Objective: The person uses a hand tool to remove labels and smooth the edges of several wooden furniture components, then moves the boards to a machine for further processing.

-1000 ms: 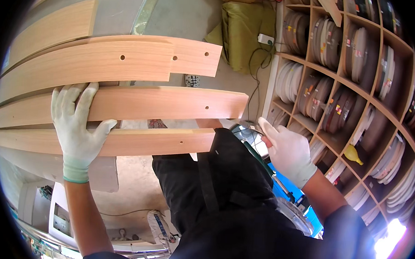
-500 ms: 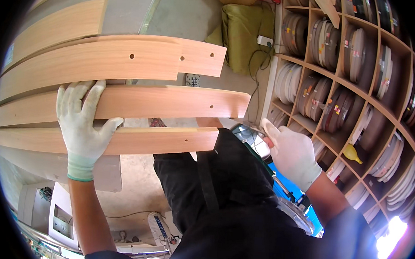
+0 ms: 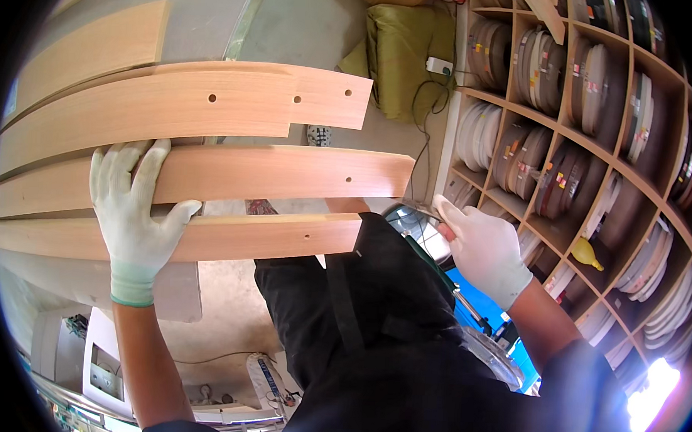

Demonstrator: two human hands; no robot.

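Note:
My left hand (image 3: 136, 214), in a white glove with a green cuff, lies spread on the middle wooden board (image 3: 278, 169). Its fingertips reach that board's far edge, and the thumb rests by the upper edge of the near board (image 3: 272, 237). Both boards are pale, long and narrow, each with a hole near its right end. My gloved right hand (image 3: 482, 249) is closed, with the fingers pinched around a thin, dark, narrow tool (image 3: 422, 208). Its tip is at the lower right corner of the middle board; whether it touches is unclear, and its exact kind is hard to make out.
Beyond lie a wider stepped board (image 3: 166, 96) with several holes and another plain board (image 3: 98, 51). A grey surface (image 3: 181, 286) supports the boards. To the right stands a shelf (image 3: 577, 137) of rolled edging strips. An olive bag (image 3: 403, 56) and a cable lie at the back.
The whole view has shifted slightly, so the boards appear a little further left. Both hands keep nearly the same pose, and the right stays by the middle board's end.

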